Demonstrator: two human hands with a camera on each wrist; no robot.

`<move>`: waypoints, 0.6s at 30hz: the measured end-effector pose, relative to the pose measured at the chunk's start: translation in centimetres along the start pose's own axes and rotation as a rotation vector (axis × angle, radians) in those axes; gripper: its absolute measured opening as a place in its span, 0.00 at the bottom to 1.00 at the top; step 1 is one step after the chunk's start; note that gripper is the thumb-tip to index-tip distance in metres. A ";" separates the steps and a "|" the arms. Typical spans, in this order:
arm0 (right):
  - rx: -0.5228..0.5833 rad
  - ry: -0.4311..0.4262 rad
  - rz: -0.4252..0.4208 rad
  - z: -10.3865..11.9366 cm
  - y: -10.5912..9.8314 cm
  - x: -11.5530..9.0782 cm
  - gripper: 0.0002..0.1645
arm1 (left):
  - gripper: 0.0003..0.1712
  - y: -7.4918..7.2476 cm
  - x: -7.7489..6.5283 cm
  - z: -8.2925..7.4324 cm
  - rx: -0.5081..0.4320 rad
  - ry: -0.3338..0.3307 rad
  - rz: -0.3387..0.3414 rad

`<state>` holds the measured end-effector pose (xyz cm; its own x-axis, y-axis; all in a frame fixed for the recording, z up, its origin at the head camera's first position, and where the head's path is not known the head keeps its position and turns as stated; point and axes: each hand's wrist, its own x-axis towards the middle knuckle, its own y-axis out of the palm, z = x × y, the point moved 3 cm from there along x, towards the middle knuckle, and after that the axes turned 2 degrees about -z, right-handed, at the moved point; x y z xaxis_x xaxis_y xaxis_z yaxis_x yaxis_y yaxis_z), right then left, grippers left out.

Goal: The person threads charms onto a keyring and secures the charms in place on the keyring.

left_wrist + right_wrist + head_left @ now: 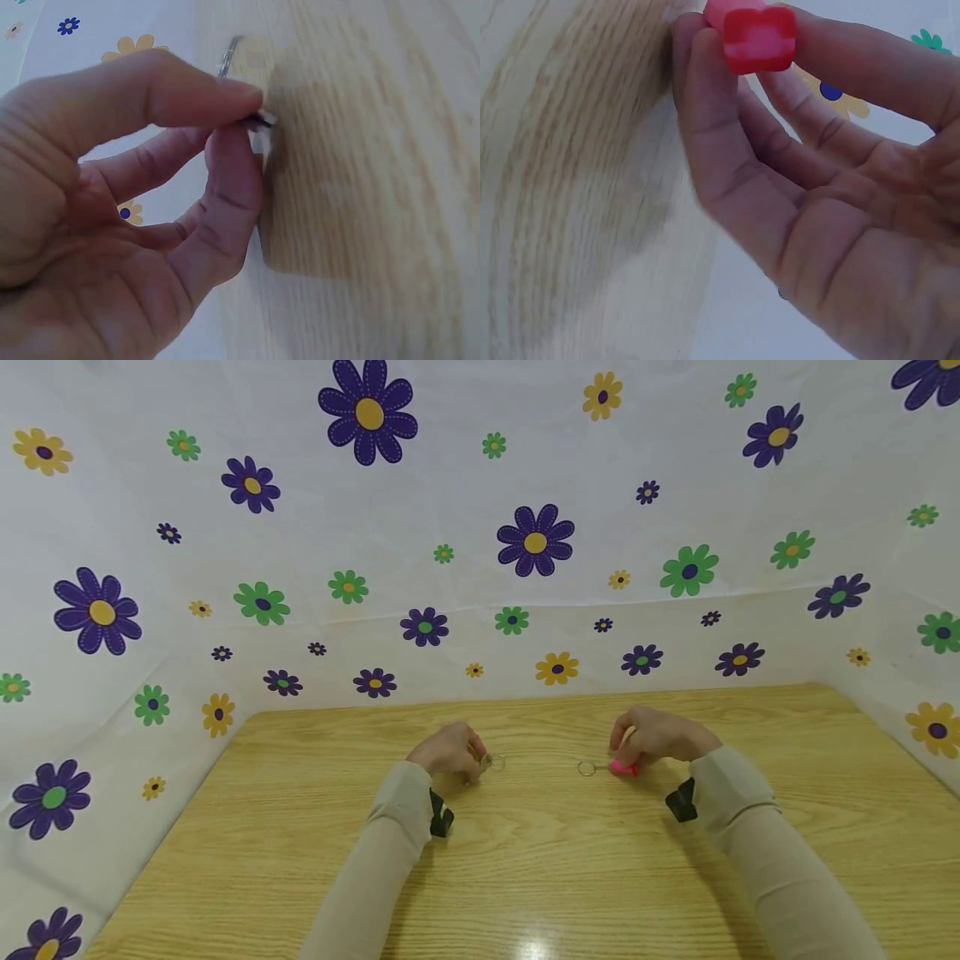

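A pink fob [622,768], metal ring [579,768] leftward, sits right of a second ring [504,762].

Head view looks forward and down over the wooden table [517,860]; close-up wrist views face left hand [450,750] and right hand [663,734], both showing the table sideways.

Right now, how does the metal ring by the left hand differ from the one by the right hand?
The left ring sits right of the left hand; the right ring sits left of the right hand. Near the left ring, that hand pinches a blurred dark-and-silvery bit; the right ring leads to a pinched pink-red piece. Both look thin and round.
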<state>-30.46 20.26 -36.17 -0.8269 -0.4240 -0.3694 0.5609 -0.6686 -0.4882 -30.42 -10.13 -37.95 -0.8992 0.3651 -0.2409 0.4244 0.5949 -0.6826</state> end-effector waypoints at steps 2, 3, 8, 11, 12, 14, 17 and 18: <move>0.010 0.014 0.014 -0.2 0.0 0.0 0.13 | 0.06 0.0 -0.1 0.1 -0.012 0.012 0.006; 0.014 0.020 0.022 -0.2 0.0 0.0 0.13 | 0.04 0.0 0.0 0.2 -0.023 0.010 0.007; 0.040 0.046 0.055 -0.5 0.1 -0.1 0.13 | 0.06 0.1 0.0 0.8 -0.173 -0.012 -0.015; 0.063 0.051 0.059 -0.7 0.1 0.0 0.12 | 0.05 0.1 0.0 1.1 -0.338 -0.019 -0.013; 0.074 0.047 0.063 -0.8 0.0 0.0 0.13 | 0.08 0.1 0.1 1.2 -0.398 -0.024 -0.010; 0.094 0.041 0.070 -1.0 0.1 0.1 0.12 | 0.11 0.2 0.1 1.5 -0.499 -0.041 -0.012; 0.115 0.020 0.091 -1.3 0.1 0.1 0.12 | 0.18 0.3 0.3 1.8 -0.614 -0.076 -0.014; 0.123 0.014 0.101 -1.4 0.2 0.1 0.12 | 0.20 0.3 0.3 2.0 -0.634 -0.085 -0.015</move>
<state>-30.42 20.93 -37.42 -0.7655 -0.4847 -0.4232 0.6312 -0.6934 -0.3476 -30.75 -11.26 -39.59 -0.8998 0.3112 -0.3058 0.3687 0.9171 -0.1518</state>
